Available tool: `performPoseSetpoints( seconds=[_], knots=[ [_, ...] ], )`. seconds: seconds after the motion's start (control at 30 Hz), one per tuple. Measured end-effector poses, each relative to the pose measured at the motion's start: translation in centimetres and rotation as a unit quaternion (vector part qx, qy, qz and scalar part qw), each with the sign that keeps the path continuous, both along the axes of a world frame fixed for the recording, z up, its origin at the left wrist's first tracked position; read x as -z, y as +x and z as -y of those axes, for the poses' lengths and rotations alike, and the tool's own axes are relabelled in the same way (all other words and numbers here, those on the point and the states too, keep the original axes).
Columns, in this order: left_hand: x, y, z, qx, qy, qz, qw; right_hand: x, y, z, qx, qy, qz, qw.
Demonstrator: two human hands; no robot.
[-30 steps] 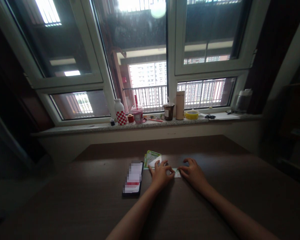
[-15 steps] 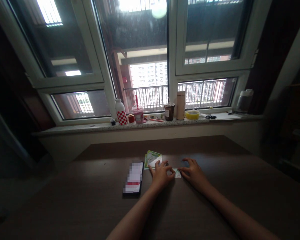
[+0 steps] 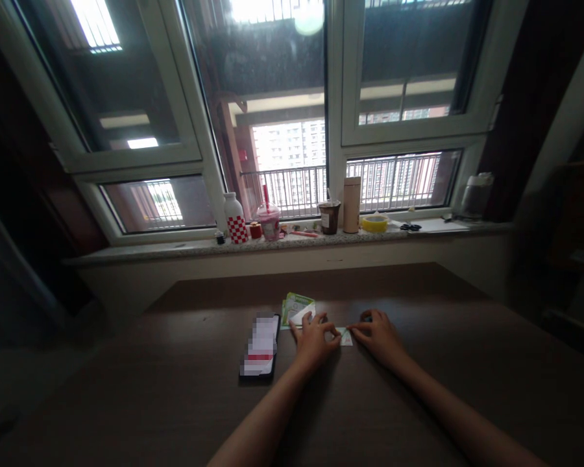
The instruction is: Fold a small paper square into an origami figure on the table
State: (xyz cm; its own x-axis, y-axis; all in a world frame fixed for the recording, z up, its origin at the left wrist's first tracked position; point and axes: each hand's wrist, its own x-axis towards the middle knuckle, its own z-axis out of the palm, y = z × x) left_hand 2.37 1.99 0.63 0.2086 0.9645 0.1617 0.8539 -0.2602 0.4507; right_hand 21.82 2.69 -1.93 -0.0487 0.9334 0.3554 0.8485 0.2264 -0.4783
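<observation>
Folded paper (image 3: 344,336) between hands, table (image 3: 418,292) edge beyond

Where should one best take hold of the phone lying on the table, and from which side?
Probably by its two long edges, from above: the phone lies flat, screen up, on the table, so only the edges offer purchase. Its left side is free; the left hand and the green papers are close on its right.

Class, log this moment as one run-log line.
left hand: pressing folded paper | right hand: on it | phone: left | table
</observation>
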Motion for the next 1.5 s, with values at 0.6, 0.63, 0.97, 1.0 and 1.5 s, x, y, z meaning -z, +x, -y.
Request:
performPoseSetpoints(
  seconds=[0.6, 0.63, 0.97, 1.0, 1.5],
  knots=[
    [0.3, -0.1, 0.0, 0.007, 0.012, -0.008, 1.000, -0.1, -1.3, -1.3, -0.001, 0.018, -0.002, 1.000],
    [0.3, -0.1, 0.0, 0.007, 0.014, -0.007, 1.000, -0.2, -1.4, -1.3, 0.002, 0.016, -0.001, 1.000],
    [0.3, -0.1, 0.1, 0.006, 0.014, -0.010, 1.000, -0.2, -1.4, -1.2, 0.006, -0.009, 0.015, 1.000],
    [0.3, -0.1, 0.1, 0.005, 0.014, -0.008, 1.000, -0.1, -1.4, -1.2, 0.002, -0.011, 0.015, 1.000],
    [0.1, -0.2, 0.2, 0.006, 0.006, -0.002, 1.000, -0.4, -1.6, 0.1, -0.033, 0.002, 0.009, 0.999]
  ],
)
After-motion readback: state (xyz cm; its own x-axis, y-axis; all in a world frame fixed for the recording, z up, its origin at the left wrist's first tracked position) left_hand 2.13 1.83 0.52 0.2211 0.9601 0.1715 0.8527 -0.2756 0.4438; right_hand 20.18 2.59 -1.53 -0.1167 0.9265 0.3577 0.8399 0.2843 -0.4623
